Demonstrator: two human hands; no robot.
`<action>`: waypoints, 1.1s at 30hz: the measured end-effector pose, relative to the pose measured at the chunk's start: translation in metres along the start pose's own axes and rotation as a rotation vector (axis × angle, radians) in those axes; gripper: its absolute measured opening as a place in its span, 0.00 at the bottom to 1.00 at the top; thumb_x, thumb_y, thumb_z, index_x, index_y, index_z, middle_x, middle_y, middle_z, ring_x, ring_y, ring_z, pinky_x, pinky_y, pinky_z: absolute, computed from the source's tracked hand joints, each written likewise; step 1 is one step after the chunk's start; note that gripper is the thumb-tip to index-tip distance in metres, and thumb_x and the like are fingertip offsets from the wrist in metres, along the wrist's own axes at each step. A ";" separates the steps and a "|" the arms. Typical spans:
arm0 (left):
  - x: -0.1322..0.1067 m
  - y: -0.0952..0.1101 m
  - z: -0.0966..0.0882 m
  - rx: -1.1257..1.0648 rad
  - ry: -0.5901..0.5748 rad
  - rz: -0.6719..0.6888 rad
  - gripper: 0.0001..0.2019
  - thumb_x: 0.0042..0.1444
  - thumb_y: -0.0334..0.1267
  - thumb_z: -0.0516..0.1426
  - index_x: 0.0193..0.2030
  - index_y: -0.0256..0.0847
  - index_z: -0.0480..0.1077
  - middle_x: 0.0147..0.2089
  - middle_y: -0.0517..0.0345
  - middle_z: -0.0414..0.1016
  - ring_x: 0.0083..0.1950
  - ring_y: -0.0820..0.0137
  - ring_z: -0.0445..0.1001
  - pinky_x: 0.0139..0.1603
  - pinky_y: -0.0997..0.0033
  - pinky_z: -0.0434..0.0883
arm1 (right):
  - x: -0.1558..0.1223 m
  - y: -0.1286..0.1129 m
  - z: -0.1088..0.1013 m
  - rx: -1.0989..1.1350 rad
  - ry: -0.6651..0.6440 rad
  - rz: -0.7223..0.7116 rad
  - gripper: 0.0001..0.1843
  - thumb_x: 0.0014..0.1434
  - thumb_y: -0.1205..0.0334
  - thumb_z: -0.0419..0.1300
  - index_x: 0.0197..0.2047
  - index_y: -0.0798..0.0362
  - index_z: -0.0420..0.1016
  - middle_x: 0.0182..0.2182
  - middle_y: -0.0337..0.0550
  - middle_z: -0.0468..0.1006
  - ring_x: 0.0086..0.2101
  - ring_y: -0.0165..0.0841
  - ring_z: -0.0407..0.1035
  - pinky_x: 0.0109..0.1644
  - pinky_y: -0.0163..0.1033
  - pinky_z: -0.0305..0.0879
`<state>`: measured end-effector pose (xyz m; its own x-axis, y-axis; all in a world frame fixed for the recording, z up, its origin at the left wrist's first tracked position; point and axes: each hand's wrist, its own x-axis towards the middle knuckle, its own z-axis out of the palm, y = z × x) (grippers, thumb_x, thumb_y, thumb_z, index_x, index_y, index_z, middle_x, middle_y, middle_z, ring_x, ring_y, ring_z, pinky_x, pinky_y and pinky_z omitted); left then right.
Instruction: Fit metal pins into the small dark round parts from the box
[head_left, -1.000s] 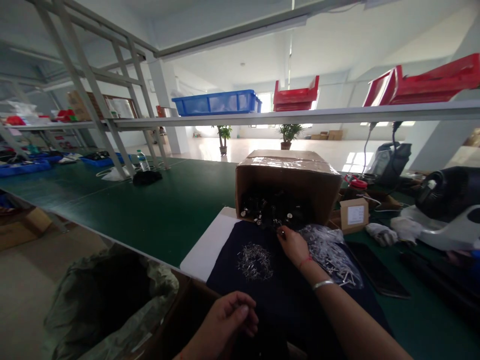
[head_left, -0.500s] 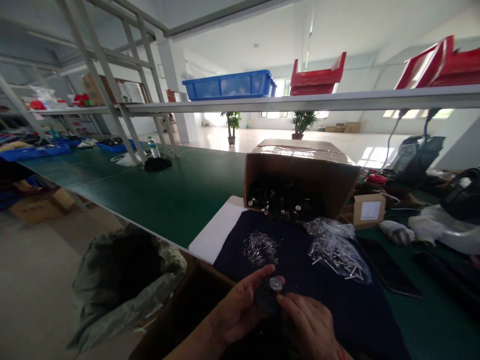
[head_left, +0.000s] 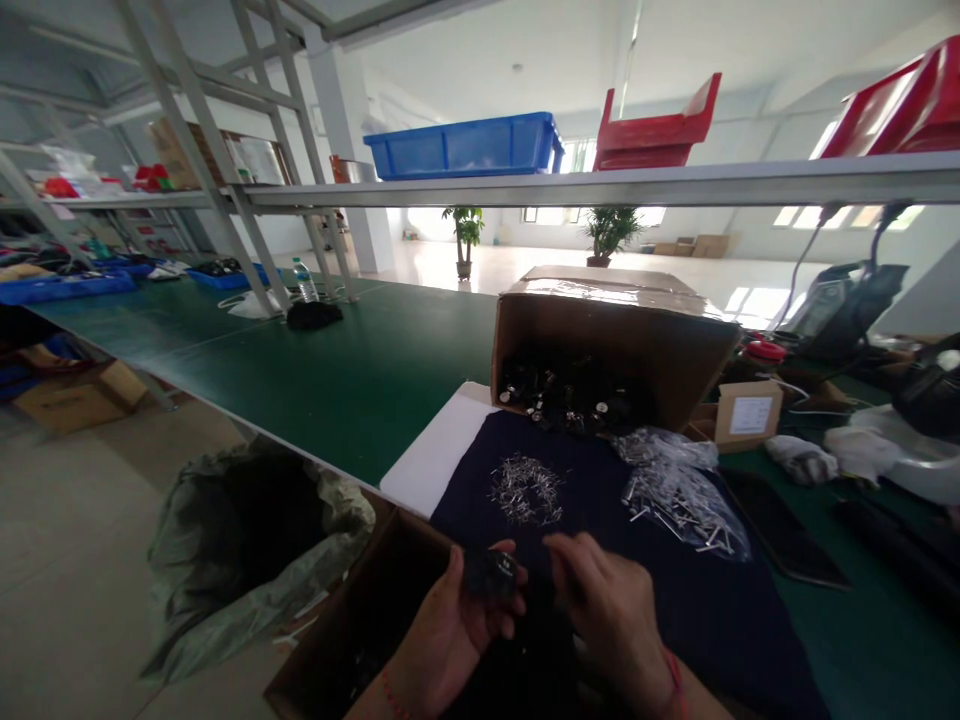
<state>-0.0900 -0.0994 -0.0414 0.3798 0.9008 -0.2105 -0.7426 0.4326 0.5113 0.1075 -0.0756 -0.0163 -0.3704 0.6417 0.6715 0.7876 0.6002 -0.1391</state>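
Observation:
My left hand (head_left: 454, 622) is closed around a small black part (head_left: 484, 577) with a shiny metal piece on its right side. To its right, my right hand (head_left: 611, 605) is apart from the part, thumb and fingertips pinched together. Whatever lies between those fingertips is too dark to make out. Just beyond both hands, a loose pile of small metal pins (head_left: 527, 490) lies on a dark blue cloth (head_left: 600, 500). Farther right on the cloth rests a clear plastic bag (head_left: 679, 490) of metal pins.
A cardboard box (head_left: 615, 325) on its side holds many black parts with metal pieces. Below the table edge stand another open box (head_left: 409, 545) and a green sack (head_left: 247, 550). A white board (head_left: 439, 445) lies under the cloth's left edge; a dark flat tray (head_left: 784, 530) lies right.
My right hand has come away from the black part and now pinches in the air beside it. My left hand has shifted left and tilted the part.

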 end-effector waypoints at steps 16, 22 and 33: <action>0.001 -0.002 0.003 0.009 0.017 0.005 0.30 0.61 0.57 0.58 0.57 0.30 0.73 0.46 0.41 0.80 0.37 0.67 0.77 0.37 0.71 0.73 | 0.038 0.006 0.018 -0.308 -0.569 0.471 0.16 0.68 0.60 0.55 0.33 0.51 0.81 0.35 0.48 0.80 0.29 0.39 0.78 0.26 0.37 0.55; 0.002 -0.005 0.004 -0.001 0.005 0.001 0.31 0.59 0.57 0.59 0.57 0.30 0.73 0.46 0.40 0.80 0.36 0.67 0.78 0.37 0.70 0.73 | 0.040 0.001 0.019 -0.318 -0.554 0.489 0.15 0.67 0.63 0.55 0.33 0.52 0.81 0.34 0.50 0.80 0.29 0.40 0.78 0.26 0.37 0.57; 0.013 -0.011 0.012 0.081 -0.061 -0.062 0.28 0.63 0.56 0.56 0.55 0.30 0.74 0.46 0.41 0.81 0.38 0.66 0.80 0.39 0.70 0.74 | 0.004 0.021 -0.023 0.414 -0.271 0.417 0.11 0.64 0.57 0.59 0.34 0.46 0.83 0.26 0.39 0.75 0.25 0.31 0.71 0.26 0.33 0.62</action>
<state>-0.0697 -0.0929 -0.0399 0.4582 0.8673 -0.1943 -0.6706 0.4808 0.5650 0.1337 -0.0717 0.0006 -0.2280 0.9261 0.3007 0.6571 0.3743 -0.6543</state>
